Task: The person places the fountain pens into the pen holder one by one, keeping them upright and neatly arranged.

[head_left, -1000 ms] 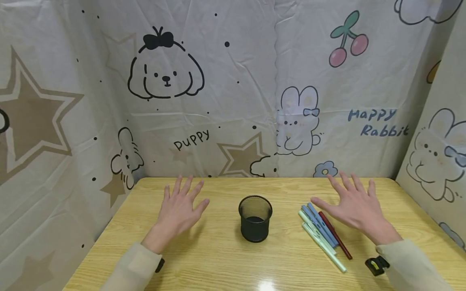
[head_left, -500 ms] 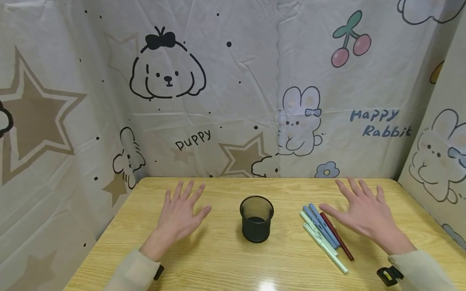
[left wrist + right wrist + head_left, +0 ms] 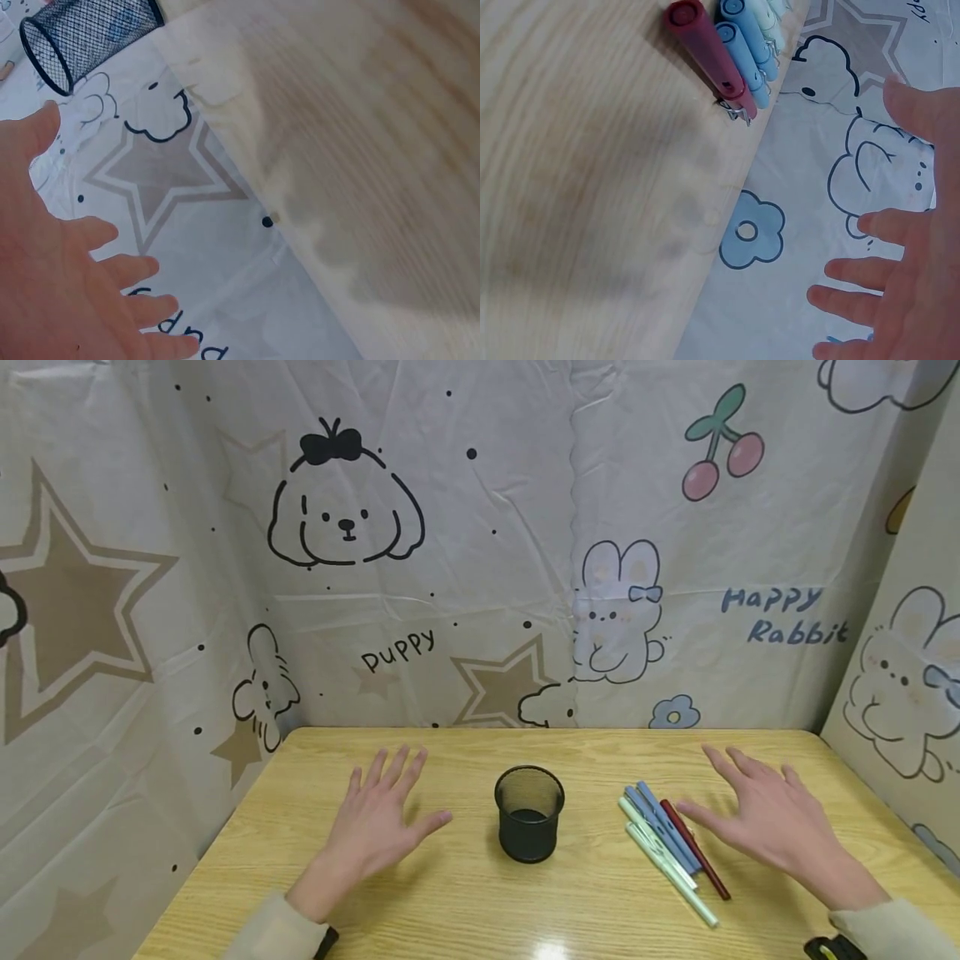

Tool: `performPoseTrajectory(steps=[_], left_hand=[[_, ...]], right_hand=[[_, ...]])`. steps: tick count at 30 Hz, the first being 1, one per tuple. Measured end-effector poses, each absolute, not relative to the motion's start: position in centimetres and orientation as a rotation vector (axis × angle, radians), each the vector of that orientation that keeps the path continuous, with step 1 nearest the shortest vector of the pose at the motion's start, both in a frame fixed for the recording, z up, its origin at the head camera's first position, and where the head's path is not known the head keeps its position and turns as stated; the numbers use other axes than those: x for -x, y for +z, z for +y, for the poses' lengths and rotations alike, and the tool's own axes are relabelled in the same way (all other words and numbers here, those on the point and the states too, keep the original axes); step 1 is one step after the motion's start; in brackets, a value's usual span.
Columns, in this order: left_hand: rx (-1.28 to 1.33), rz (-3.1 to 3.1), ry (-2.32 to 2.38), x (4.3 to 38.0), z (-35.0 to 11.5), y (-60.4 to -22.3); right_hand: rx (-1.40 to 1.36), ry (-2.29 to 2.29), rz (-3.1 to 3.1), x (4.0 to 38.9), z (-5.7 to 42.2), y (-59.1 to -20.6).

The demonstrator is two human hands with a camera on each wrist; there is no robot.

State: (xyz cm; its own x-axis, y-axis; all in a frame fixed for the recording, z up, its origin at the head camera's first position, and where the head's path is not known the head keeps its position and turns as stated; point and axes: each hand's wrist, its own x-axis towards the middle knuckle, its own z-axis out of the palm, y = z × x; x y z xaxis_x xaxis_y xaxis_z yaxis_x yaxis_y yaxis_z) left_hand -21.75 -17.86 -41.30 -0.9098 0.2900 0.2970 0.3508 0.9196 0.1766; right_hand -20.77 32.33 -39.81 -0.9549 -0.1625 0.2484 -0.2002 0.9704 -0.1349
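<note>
My left hand [image 3: 378, 818], fingers spread, hovers over the table to the left of a black mesh pen holder [image 3: 528, 839]. Nothing is in it. The pen holder stands upright, and its mesh wall [image 3: 105, 37] shows at the top of the left wrist view. On the right, my right hand [image 3: 772, 814] is held with fingers extended, beside a small pile of pens. In that pile lie a dark red pen [image 3: 697, 852], two blue pens [image 3: 663, 827] and light green pens [image 3: 671, 872], side by side and slanting. The red pen [image 3: 709, 52] is closest to the right hand.
The wooden table [image 3: 450, 910] reaches back to a printed cloth [image 3: 450, 568] hanging behind and at both sides. A black strap device [image 3: 832, 947] sits at the right sleeve's cuff.
My right hand has moved right and a little toward me, away from the pens. The left hand has shifted slightly right and nearer. Pens and pen holder stay in place.
</note>
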Motion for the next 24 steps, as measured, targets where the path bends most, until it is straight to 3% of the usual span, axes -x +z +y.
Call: performPoseTrajectory(steps=[13, 24], left_hand=[[0.55, -2.814, -0.568, 20.7, -16.3, -41.4], [0.567, -2.818, -1.059, 20.8, -14.0, -41.8]], right_hand=[[-0.266, 0.274, -2.945, 19.7, 33.4, -40.8], [-0.31, 0.432, -2.922, 19.3, 33.6, -41.4]])
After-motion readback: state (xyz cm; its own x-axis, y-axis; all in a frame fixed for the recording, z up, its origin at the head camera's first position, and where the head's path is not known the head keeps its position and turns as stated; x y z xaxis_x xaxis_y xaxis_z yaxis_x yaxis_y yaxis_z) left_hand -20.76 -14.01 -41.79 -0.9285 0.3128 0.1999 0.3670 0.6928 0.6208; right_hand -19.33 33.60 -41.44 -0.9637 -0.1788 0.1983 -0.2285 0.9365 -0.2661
